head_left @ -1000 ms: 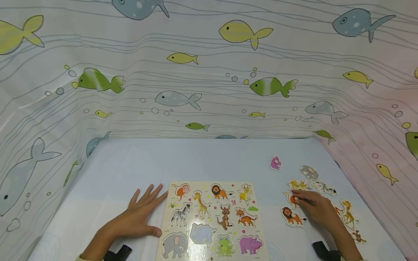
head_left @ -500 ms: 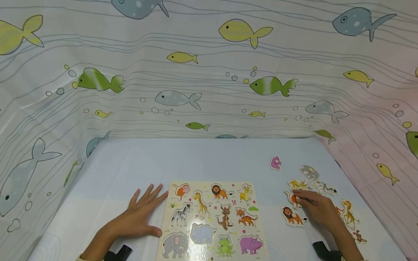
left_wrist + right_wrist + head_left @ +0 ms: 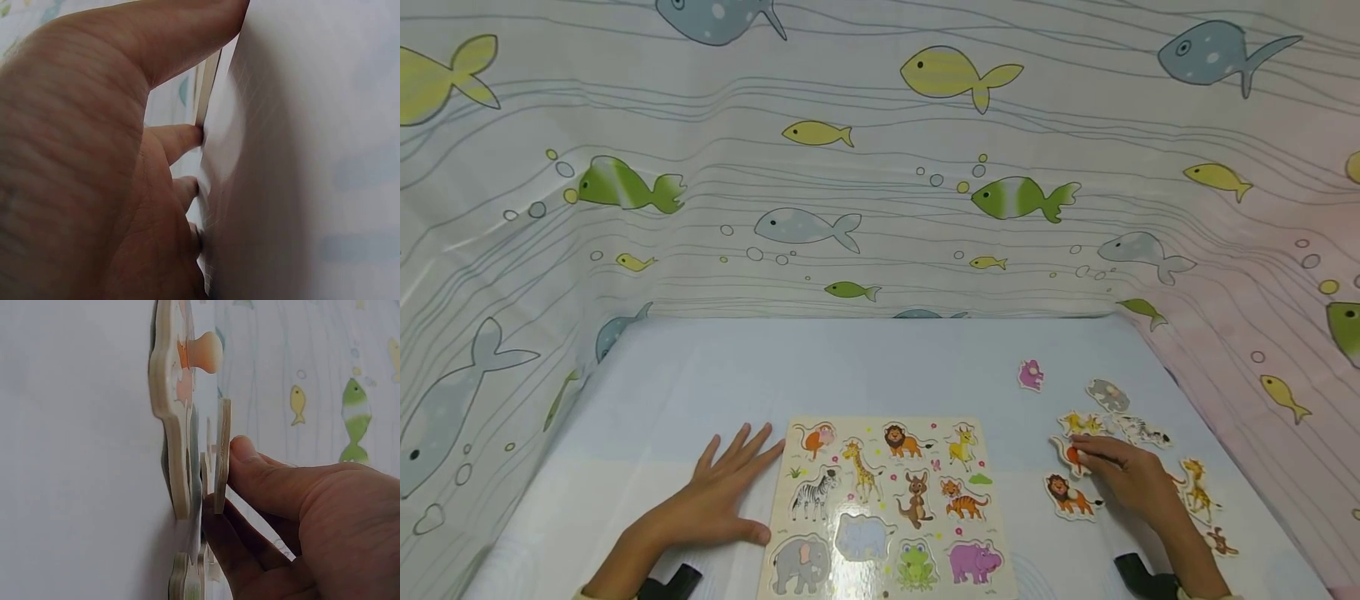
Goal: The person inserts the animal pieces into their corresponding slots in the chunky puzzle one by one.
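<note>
My left hand (image 3: 718, 492) lies flat on the white table with fingers spread. Its thumb and forefinger touch the left edge of the animal puzzle board (image 3: 880, 575). Over at the right, my right hand (image 3: 1123, 475) pinches an orange monkey puzzle piece (image 3: 1071, 461) between thumb and fingers. Seen edge-on in the right wrist view, that monkey piece (image 3: 222, 456) stands apart from a thicker-looking piece with a round knob (image 3: 205, 353). A lion piece (image 3: 1070, 498) lies just in front of the hand, and a yellow animal piece (image 3: 1081, 422) just behind it.
A zebra piece (image 3: 1142, 431), a grey piece (image 3: 1108, 396) and a purple piece (image 3: 1031, 375) lie farther back. Right of my wrist are a giraffe piece (image 3: 1198, 492) and a small brown piece (image 3: 1221, 542). A fish-patterned curtain (image 3: 880, 183) encloses the table.
</note>
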`<state>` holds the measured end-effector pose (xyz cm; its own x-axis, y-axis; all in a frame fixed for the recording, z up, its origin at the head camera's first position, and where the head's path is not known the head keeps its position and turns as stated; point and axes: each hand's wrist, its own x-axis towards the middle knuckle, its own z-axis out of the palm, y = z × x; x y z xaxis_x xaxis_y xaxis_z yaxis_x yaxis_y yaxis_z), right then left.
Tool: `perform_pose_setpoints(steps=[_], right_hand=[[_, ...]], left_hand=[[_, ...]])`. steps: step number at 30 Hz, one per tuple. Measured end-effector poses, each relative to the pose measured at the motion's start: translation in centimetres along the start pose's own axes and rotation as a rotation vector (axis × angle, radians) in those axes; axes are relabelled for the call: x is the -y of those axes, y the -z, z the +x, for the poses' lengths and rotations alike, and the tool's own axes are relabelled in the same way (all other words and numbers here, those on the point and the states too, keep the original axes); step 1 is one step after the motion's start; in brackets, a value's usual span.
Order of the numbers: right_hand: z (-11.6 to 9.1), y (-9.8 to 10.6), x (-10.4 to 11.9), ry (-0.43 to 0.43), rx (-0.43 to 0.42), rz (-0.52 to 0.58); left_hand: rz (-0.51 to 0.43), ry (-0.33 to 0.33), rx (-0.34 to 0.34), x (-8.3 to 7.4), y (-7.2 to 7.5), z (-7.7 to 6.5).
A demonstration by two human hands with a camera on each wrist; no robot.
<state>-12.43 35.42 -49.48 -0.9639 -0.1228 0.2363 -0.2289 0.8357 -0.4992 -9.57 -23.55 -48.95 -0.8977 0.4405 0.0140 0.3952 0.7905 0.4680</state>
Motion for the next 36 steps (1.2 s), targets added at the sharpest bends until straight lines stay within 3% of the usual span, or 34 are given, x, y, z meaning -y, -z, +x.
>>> perform_pose_setpoints(steps=[9,18,23,36], right_hand=[[0.3,0.3,0.7,-0.016,0.008,-0.034],[1.7,1.0,3.2,0.099,0.037,0.043],[2.6,1.0,5.0,0.108,0.079,0.076],[5.2,-1.2,9.3,0.251,0.116,0.136]], left_hand=[[0.002,0.001,0.01,0.0,0.1,0.0],[0.002,0.002,0.011,0.1,0.2,0.2],[0.009,0.007,0.015,0.0,0.2,0.0],[0.011,0.017,0.02,-0.4,0.5,0.0]])
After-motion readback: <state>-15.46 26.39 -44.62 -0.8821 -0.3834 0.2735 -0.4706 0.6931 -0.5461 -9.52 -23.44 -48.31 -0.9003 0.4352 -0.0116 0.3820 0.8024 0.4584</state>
